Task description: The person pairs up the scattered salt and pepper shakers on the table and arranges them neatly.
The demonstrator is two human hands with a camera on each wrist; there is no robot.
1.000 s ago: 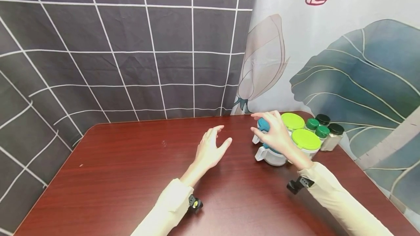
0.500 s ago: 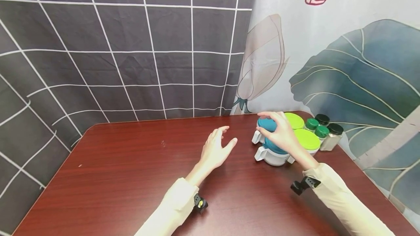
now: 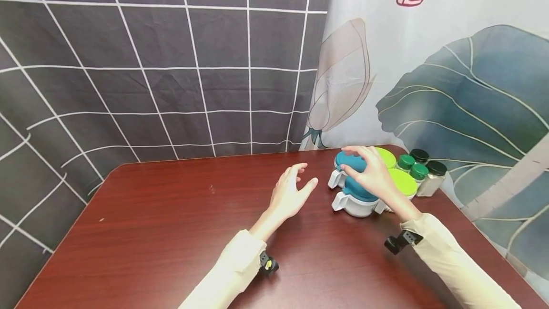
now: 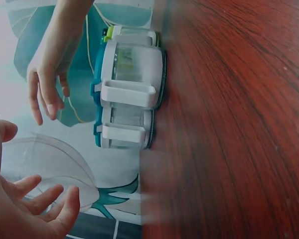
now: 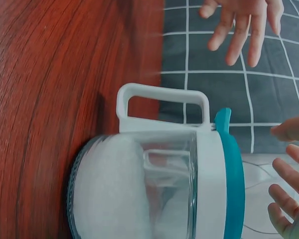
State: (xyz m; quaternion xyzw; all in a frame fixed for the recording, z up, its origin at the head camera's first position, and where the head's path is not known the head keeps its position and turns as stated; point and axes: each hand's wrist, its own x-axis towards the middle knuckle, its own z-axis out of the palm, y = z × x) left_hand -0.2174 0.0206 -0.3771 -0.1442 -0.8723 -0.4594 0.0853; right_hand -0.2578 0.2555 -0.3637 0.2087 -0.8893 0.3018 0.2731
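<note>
My right hand [image 3: 374, 174] hovers above a group of handled canisters, fingers apart and holding nothing. Below it are two clear canisters with blue lids, a front one [image 3: 360, 206] and a rear one [image 3: 350, 161]. In the right wrist view, the closer canister [image 5: 112, 189] contains something white and has a white handle [image 5: 162, 92] and a flip tab on its lid [image 5: 234, 184]. To the left, my left hand [image 3: 288, 197] floats over the table with spread fingers, nothing in it. The left wrist view shows both hands apart from the canisters.
Two lime-lidded canisters [image 3: 403, 182] stand behind and right of the blue-lidded ones. Beyond them are small green-capped jars [image 3: 419, 171] and black-capped jars [image 3: 433, 180] at the right edge of the red-brown table [image 3: 171, 218]. A grey grid curtain [image 3: 171, 61] hangs behind.
My left hand has drifted right, toward the canisters. My right hand has shifted slightly right, uncovering more of the blue lids. The canisters stay in place.
</note>
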